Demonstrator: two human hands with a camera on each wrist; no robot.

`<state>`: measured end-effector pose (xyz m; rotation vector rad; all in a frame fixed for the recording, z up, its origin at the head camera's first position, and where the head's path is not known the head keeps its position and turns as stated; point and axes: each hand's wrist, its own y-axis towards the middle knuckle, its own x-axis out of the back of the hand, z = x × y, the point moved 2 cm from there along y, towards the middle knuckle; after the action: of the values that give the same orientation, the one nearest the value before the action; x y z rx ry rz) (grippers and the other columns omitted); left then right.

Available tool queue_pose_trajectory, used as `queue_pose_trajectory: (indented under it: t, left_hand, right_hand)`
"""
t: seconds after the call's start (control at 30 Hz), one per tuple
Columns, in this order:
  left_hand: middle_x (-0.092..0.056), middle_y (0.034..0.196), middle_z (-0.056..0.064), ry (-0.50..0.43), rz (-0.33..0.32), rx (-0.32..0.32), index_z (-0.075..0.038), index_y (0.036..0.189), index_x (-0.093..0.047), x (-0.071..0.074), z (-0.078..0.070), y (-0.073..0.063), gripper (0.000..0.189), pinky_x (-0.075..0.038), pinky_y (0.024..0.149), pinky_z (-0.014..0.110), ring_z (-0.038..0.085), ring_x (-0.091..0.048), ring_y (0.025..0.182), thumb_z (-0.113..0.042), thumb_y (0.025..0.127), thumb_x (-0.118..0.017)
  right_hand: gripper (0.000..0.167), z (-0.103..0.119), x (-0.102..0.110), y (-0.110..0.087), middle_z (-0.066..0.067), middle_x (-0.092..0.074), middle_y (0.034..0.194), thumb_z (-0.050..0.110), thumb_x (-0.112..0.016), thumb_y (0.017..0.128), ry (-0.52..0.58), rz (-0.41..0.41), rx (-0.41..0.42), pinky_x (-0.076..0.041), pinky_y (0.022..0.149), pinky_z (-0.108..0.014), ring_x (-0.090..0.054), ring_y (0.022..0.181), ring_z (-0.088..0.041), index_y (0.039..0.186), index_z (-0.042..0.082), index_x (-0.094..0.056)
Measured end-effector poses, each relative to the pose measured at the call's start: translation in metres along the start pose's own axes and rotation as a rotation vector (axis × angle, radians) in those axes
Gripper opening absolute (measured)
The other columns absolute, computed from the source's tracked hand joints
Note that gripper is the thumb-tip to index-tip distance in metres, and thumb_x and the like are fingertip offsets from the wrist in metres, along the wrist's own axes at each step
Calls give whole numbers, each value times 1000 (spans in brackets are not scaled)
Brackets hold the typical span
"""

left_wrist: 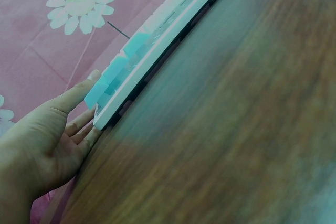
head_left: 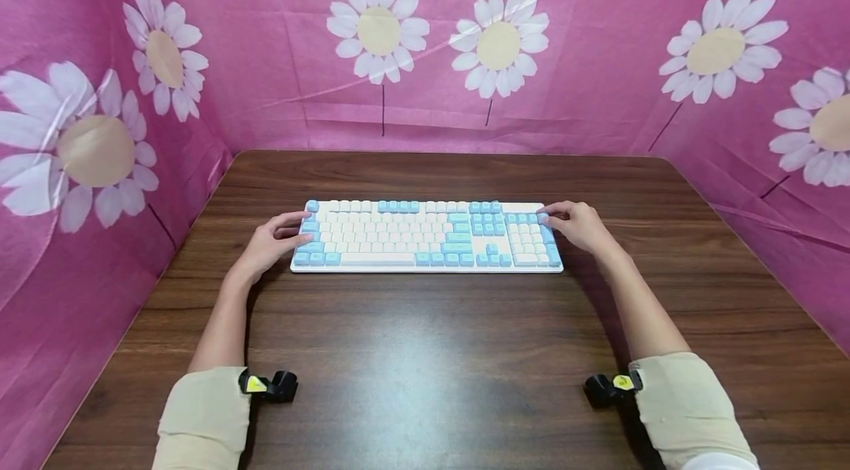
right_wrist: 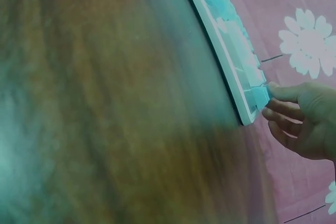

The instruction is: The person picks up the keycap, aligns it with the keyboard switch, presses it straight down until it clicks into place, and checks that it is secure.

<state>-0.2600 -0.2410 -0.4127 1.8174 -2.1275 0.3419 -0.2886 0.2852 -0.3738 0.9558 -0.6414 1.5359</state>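
A white and light-blue computer keyboard (head_left: 392, 259) lies lengthwise across the table. My left hand (head_left: 269, 243) grips its left end; in the left wrist view the thumb (left_wrist: 93, 75) is on the blue keys (left_wrist: 107, 82) and the other fingers reach to the lower edge. At the opposite end, my right hand (head_left: 579, 225) holds the upper right side. The right wrist view shows that thumb (right_wrist: 281, 93) against the corner keys (right_wrist: 261, 97), with the fingers bent beside the edge. Whether any fingertips are under the keyboard is partly hidden.
The brown wooden table (head_left: 412, 367) extends around the keyboard. A pink cloth with white daisies (head_left: 425, 108) hangs behind it and along both sides. Black wrist-camera mounts (head_left: 282, 386) sit at the cuffs of both beige sleeves (head_left: 206, 411).
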Motion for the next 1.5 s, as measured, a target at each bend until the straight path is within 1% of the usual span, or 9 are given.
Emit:
queue_pose_trajectory:
  t: [0.13, 0.4, 0.6, 0.87, 1.03, 1.13, 1.23, 1.33, 1.5]
  left_hand:
    - [-39, 135, 17, 5, -8, -4, -5, 133, -46, 1, 1, 0, 55, -33, 93, 47, 35, -40, 118, -28, 86, -66]
    - [-38, 136, 18, 26, -3, -1, -5, 134, -45, 2, 1, 0, 57, -34, 92, 46, 35, -40, 118, -29, 87, -65]
    - [-36, 137, 18, 20, 1, 5, -6, 134, -45, 2, 2, 1, 57, -33, 93, 49, 35, -39, 119, -29, 86, -66]
    - [-40, 134, 18, 12, -7, -15, -5, 132, -47, 1, 1, 0, 53, -34, 92, 46, 36, -40, 118, -26, 87, -65]
    - [-39, 135, 18, 12, -6, -10, -5, 132, -47, 0, 1, 0, 54, -34, 92, 47, 36, -40, 118, -27, 87, -66]
    - [-38, 135, 17, 9, -6, -5, -6, 132, -47, 0, 1, 1, 55, -34, 91, 47, 35, -40, 118, -27, 86, -66]
    - [-39, 135, 16, 7, -5, -1, -6, 133, -47, 0, 2, 2, 55, -35, 90, 46, 34, -40, 118, -28, 86, -66]
    - [-39, 135, 16, 7, -4, -1, -6, 133, -46, 0, 3, 2, 56, -36, 90, 46, 34, -40, 118, -29, 86, -66]
    - [-38, 136, 16, 8, -2, 1, -6, 133, -46, 0, 2, 1, 56, -34, 91, 47, 34, -39, 118, -29, 86, -66]
  right_hand:
    - [24, 3, 1, 2, -18, -55, 96, 12, -59, 90, -8, 5, 6, -35, 64, -35, -45, 74, -24, 107, -3, -65]
    - [19, 4, 1, 4, -18, -64, 90, 9, -60, 89, 81, 23, -27, -44, 64, -32, -60, 78, -30, 104, -3, -61]
    - [22, 2, 2, 5, -16, -65, 79, 13, -61, 90, 92, 20, -38, -46, 61, -31, -61, 74, -31, 101, -5, -63]
    - [23, 2, 5, 2, -19, -65, 85, 13, -60, 90, 122, 34, -49, -50, 64, -41, -61, 73, -31, 103, -6, -63]
    - [25, 1, 3, 2, -21, -64, 91, 16, -60, 91, 106, 41, -77, -49, 64, -37, -61, 73, -29, 104, -5, -63]
    - [29, 0, 3, 1, -22, -63, 94, 19, -60, 91, 125, 39, -86, -49, 65, -36, -61, 73, -28, 106, -5, -63]
    - [31, -3, 2, -1, -18, -63, 91, 23, -61, 90, 199, 26, -86, -49, 64, -34, -61, 71, -24, 105, -3, -64]
    - [31, -8, 0, -4, -11, -65, 88, 25, -63, 88, 343, 12, -100, -49, 62, -29, -60, 71, -17, 104, -2, -66]
    - [39, -17, -7, -6, 1, -64, 93, 27, -66, 86, 536, 9, -213, -49, 69, -25, -58, 79, -6, 113, -1, -63]
